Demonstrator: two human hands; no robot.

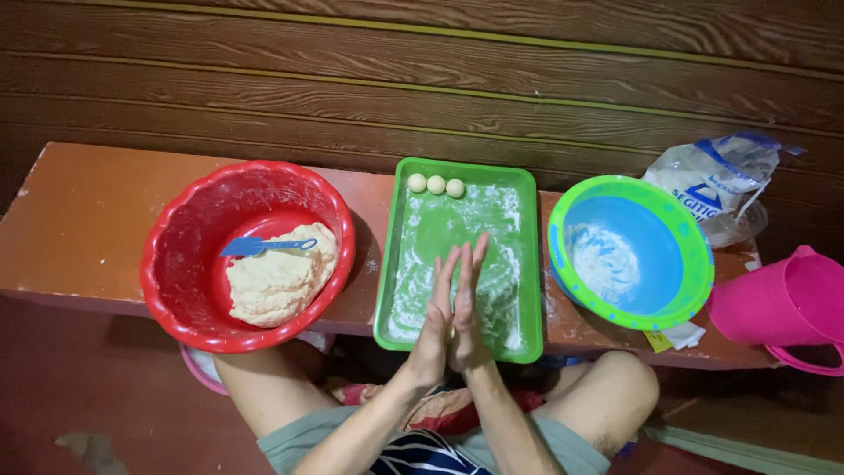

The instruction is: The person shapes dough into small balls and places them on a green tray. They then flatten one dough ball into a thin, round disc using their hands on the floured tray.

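low reddish-brown bench point(79, 220) against a dark wood-plank wall point(440, 79). left hand point(435, 321) and right hand point(466, 308) pressed flat together, palm to palm, fingers point(450, 268) straight, closed up side by side and pointed away from the body; could not tell whether anything lay between the palms. held above the near half of a green rectangular tray point(526, 264), floured white over its bottom. at the tray's far edge, three small pale dough balls point(435, 185) in a row, touching one another, well apart from the hands. left of the tray and just beside it, a red round basin point(176, 264) with a lump of pale dough point(277, 281) and a blue spatula point(259, 246) resting on top of the lump. right of the tray, a blue bowl with a green rim point(629, 255), dusted with flour inside. behind that bowl, an opened flour bag point(716, 171), white and blue. at the far right, partly off the bench, a pink jug point(782, 303). bare knees under the bench edge.
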